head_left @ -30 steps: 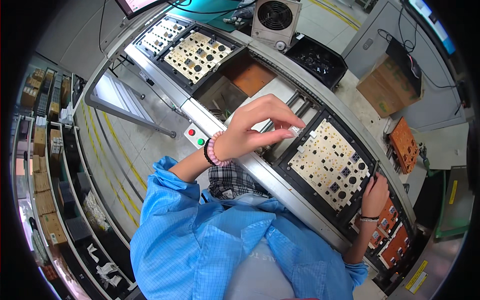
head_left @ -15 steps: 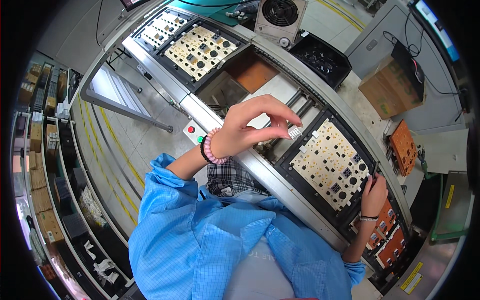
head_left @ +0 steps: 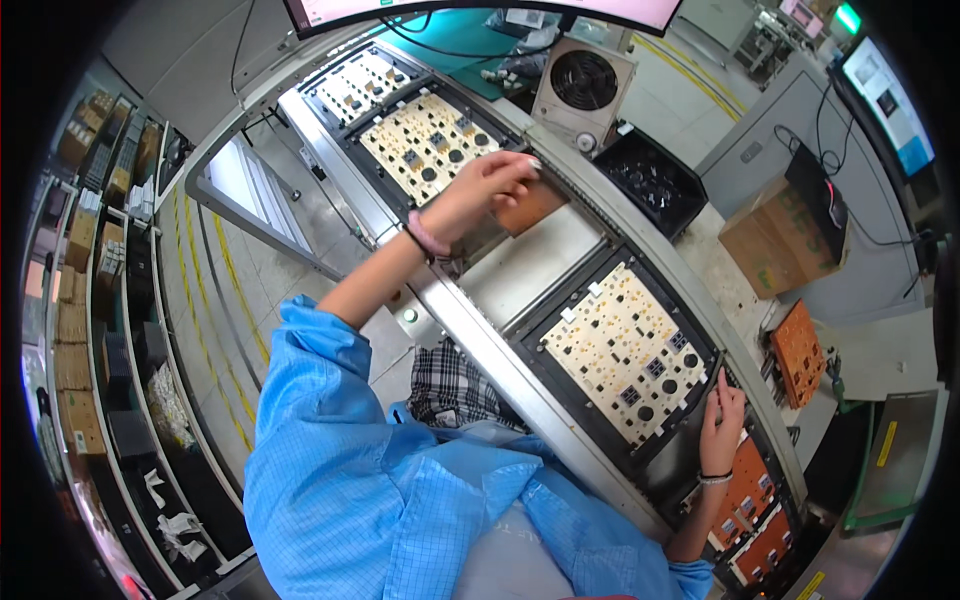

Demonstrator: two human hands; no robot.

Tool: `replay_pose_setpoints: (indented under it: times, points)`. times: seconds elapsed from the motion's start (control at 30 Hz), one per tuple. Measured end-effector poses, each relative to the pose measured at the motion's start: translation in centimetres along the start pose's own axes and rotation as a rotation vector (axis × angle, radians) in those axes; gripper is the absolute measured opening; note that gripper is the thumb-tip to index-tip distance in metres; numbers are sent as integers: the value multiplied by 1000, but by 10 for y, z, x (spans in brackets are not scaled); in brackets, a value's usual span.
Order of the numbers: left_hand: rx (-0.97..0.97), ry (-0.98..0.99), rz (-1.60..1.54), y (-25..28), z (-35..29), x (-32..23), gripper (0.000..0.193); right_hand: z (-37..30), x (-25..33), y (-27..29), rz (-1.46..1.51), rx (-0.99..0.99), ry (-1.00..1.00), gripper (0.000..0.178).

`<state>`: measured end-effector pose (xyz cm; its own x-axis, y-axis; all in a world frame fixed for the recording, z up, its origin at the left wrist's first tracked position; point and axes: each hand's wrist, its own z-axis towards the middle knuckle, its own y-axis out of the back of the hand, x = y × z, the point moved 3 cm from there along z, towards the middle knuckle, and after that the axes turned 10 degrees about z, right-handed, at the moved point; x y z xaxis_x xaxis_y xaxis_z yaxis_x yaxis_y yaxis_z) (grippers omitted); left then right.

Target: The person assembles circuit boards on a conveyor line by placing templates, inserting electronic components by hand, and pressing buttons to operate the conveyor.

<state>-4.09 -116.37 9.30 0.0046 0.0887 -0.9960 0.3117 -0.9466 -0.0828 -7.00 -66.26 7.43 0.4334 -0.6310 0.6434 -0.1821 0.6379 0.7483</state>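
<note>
Your right hand (head_left: 722,425), fingers extended slightly apart, meets the frame (head_left: 582,401), perhaps steadying its board (head_left: 610,350), while your left hand's (head_left: 488,192) fingers press together, contents unclear.

Even, bright indoor light covers the conveyor (head_left: 498,345), glinting off its near metal edge. The cream board (head_left: 618,352) on it looks sharp. Beyond its far edge, a screen (head_left: 885,105) glows. Fisheye distortion bends outer lines; corners fall black.

An electronics factory: circuit boards (head_left: 622,355) sit along a conveyor (head_left: 500,352), racks (head_left: 210,480) at nine o'clock, yellow floor lines (head_left: 690,78) at one o'clock.
</note>
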Motion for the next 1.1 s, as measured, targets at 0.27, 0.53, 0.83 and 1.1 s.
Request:
replay_pose_setpoints:
  times: [0.27,0.53,0.83,1.1]
  points:
    - [-186,125,-239,144,171,20,20,1,8,-11,149,0,-42,36]
    - [-46,-92,399,56,107,1,41,2,5,-5,94,-33,-46,36]
    - [442,-680,1180,-112,-63,31,59,-7,-2,0,36,-108,-150,49]
    - [495,-698,1518,-121,-75,33,60,-24,13,13,-23,-138,-155,44]
